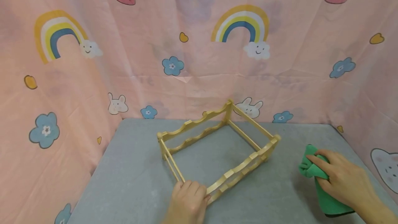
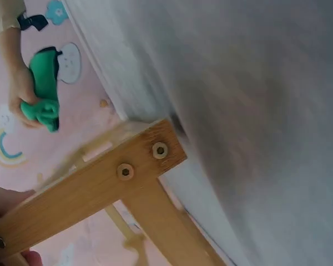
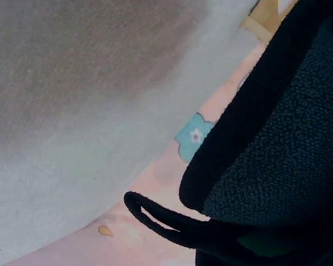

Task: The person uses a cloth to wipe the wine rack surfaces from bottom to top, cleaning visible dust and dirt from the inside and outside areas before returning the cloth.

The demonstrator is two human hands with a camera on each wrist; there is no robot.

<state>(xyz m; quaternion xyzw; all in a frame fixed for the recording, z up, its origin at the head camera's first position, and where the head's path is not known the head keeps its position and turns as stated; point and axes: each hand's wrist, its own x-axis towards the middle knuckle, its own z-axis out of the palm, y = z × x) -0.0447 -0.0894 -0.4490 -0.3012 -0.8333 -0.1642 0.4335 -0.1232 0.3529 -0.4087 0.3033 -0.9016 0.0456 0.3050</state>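
Observation:
A light wooden rack (image 1: 228, 174) with scalloped rails, like a wine rack, stands on the grey table. Its near corner is gripped by my left hand (image 1: 188, 198), which covers the joint there. In the left wrist view, one end post (image 2: 83, 199) carries bolts (image 2: 160, 150) with hex sockets, and a bit of that hand shows at the edge. My right hand (image 1: 346, 177), off to the right of the rack, holds a folded green cloth (image 1: 329, 199) above the table. Close up, the right wrist view has the cloth's dark trim and fuzzy grey-blue side (image 3: 283, 160), with a black hanging loop (image 3: 155, 217).
The grey tabletop (image 1: 127, 179) spreads around the rack on every side. Behind it and along both sides hangs a pink curtain (image 1: 199, 89) printed with rainbows, flowers and rabbits, meeting the table's back edge.

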